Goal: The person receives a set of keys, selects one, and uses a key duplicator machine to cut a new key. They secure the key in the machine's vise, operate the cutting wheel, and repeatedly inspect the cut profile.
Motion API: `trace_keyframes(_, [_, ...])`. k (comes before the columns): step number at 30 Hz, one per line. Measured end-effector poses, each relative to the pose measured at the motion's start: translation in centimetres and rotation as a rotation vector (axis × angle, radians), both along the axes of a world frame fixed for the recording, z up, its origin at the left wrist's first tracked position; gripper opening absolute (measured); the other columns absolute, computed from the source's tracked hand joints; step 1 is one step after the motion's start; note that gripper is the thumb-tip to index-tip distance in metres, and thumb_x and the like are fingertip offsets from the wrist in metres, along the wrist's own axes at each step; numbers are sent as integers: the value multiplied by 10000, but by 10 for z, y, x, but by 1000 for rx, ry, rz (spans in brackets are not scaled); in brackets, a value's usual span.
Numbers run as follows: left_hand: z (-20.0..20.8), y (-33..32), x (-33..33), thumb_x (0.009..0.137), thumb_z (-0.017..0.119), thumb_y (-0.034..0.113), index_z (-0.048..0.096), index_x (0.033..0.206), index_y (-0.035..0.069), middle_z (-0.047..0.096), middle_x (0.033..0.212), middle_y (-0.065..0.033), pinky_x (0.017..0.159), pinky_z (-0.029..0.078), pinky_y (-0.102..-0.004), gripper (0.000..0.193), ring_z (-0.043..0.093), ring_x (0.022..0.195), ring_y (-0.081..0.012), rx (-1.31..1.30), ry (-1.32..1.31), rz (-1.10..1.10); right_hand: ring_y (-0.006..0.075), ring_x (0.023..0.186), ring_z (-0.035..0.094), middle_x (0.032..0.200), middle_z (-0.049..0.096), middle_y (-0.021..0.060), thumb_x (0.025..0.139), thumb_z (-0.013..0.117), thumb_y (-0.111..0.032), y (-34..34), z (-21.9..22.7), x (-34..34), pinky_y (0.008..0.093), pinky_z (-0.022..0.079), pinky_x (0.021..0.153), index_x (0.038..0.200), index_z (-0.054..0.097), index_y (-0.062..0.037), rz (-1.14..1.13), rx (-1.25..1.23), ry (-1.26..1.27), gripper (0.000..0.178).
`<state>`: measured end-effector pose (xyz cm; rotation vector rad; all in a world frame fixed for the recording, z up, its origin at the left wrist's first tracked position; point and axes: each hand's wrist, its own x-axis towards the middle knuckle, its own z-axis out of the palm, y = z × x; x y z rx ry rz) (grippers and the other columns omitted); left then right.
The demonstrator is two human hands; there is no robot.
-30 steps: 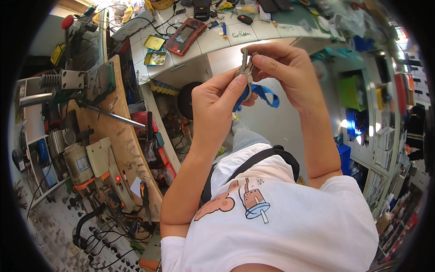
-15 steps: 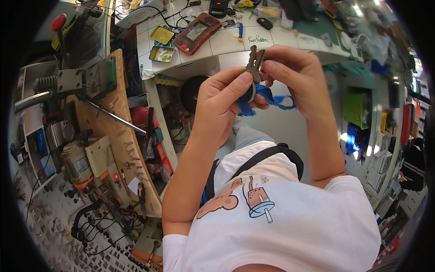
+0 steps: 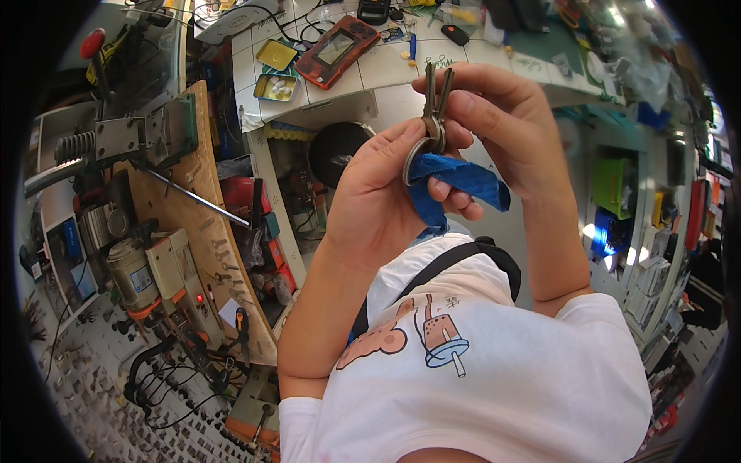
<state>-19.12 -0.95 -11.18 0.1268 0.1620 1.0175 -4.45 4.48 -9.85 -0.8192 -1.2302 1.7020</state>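
Observation:
Two metal keys (image 3: 429, 96) stand nearly upright and side by side, blades upward. They hang on a metal key ring (image 3: 412, 160) that carries a frayed blue fabric strip (image 3: 467, 177). My left hand (image 3: 369, 202) is closed around the ring and the key heads, its thumb on top; fingertips poke out beneath the strip. From the right, my right hand (image 3: 509, 123) has its fingers bent about the keys, thumb beside the right key and forefinger behind the blades. The exact contact of its fingertips is partly hidden.
A white tiled bench (image 3: 355, 81) ahead bears a red-framed handheld device (image 3: 337, 52), an opened yellow tin (image 3: 275, 87), a blue-handled tool (image 3: 413, 50) and a black key fob (image 3: 455, 34). On the left are a lever machine (image 3: 116, 137) and a wooden board (image 3: 197, 208). Shelves line the right.
The keys have swung closer together and are seen more edge-on. Both hands have turned, the ring shows more, and the blue strip now spreads over the left fingers.

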Motion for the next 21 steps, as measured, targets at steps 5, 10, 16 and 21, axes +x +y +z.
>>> trace_keyframes(5, [3, -2, 5, 972, 230, 272, 491, 1099, -18, 483, 623, -18, 652, 465, -365, 410, 507, 682, -183, -1, -20, -13, 74, 635, 581, 713, 629, 38, 831, 615, -163, -3, 2, 3, 195, 423, 553, 985, 638, -22, -6, -5, 30, 210])
trace_keyframes(10, [4, -5, 9, 971, 229, 269, 498, 1084, -26, 478, 624, -18, 652, 473, -368, 415, 506, 684, -188, 6, -30, -23, 75, 618, 581, 708, 625, 36, 830, 615, -158, -5, 4, 6, 200, 433, 542, 965, 635, -24, 7, -25, 67, 191])
trace_keyframes(16, [4, -10, 11, 969, 233, 272, 501, 1080, -27, 487, 626, -19, 651, 479, -373, 416, 510, 685, -189, 16, -28, -20, 77, 613, 581, 701, 619, 38, 826, 617, -148, -9, 3, 7, 210, 446, 540, 956, 627, -16, 10, -49, 82, 185])
trace_keyframes(21, [6, -10, 9, 963, 261, 281, 520, 1021, -13, 508, 618, -23, 630, 474, -375, 396, 509, 652, -183, -22, 18, -25, 78, 607, 576, 703, 614, 37, 820, 620, -129, -9, 6, 6, 213, 450, 546, 950, 621, -9, 24, -96, 81, 177])
